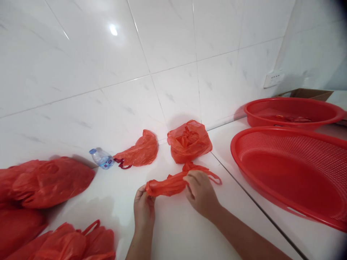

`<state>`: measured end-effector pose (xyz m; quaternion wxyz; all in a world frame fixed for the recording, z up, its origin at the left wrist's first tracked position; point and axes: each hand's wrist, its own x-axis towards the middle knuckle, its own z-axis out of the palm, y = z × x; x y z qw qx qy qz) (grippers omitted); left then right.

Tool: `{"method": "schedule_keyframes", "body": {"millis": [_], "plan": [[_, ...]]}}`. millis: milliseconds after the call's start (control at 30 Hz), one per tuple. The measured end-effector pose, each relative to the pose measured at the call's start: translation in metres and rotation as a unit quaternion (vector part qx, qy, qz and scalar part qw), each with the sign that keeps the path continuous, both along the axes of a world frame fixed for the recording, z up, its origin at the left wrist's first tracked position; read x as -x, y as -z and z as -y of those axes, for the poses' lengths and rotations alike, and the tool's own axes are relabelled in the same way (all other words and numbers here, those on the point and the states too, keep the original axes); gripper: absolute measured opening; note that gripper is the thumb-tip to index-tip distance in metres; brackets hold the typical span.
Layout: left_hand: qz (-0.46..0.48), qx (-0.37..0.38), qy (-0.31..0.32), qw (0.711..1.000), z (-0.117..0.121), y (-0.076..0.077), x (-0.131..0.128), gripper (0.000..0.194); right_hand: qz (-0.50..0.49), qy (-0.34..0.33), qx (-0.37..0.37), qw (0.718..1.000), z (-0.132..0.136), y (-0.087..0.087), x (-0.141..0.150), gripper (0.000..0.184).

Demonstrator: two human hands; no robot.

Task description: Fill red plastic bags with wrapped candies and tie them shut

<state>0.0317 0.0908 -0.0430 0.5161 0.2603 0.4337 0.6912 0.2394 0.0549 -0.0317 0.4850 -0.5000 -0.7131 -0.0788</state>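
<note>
A red plastic bag (pixel 169 184), bunched into a long roll, stretches between my two hands just over the white tabletop (pixel 173 231). My left hand (pixel 145 202) pinches its rounded left end between thumb and fingers. Toward the other end, the fingers of my right hand (pixel 199 189) are closed on the bag, whose handle loops stick out past that hand. Behind it sits a knotted red bag (pixel 189 142) with a boxy shape. A flatter, crumpled red bag (pixel 141 150) with dark red handles lies to its left.
A small clear bottle (pixel 102 159) with a blue cap leans near the wall. Filled red bags (pixel 51 182) crowd the left side and front left corner. To the right stand a red perforated basket (pixel 287 173) and a red basin (pixel 292 112). A seam crosses the table.
</note>
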Motion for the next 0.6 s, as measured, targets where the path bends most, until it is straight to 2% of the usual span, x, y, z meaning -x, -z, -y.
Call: {"method": "schedule_keyframes", "body": {"millis": [100, 233, 367, 500, 567, 600], "plan": [[-0.007, -0.006, 0.019, 1.000, 0.002, -0.001, -0.004, 0.023, 0.041, -0.047, 0.038, 0.997, -0.001, 0.008, 0.013, 0.032], [-0.014, -0.005, 0.026, 1.000, 0.004, -0.003, -0.004, 0.017, 0.086, -0.011, 0.104, 0.991, -0.016, 0.024, 0.009, 0.028], [-0.028, 0.002, 0.021, 0.999, 0.004, -0.010, 0.002, 0.015, 0.081, 0.018, 0.069, 0.994, -0.021, 0.027, 0.005, 0.029], [-0.046, -0.037, -0.042, 0.997, 0.003, -0.035, 0.016, 0.013, 0.075, 0.029, 0.013, 0.997, -0.015, 0.025, 0.013, 0.027], [-0.108, -0.070, -0.077, 0.989, 0.004, -0.054, 0.021, 0.020, 0.077, 0.026, -0.003, 0.997, -0.010, 0.024, 0.018, 0.026], [-0.168, -0.080, -0.068, 0.980, 0.004, -0.063, 0.021, 0.021, 0.078, 0.020, -0.007, 0.997, -0.008, 0.024, 0.020, 0.026]]}}
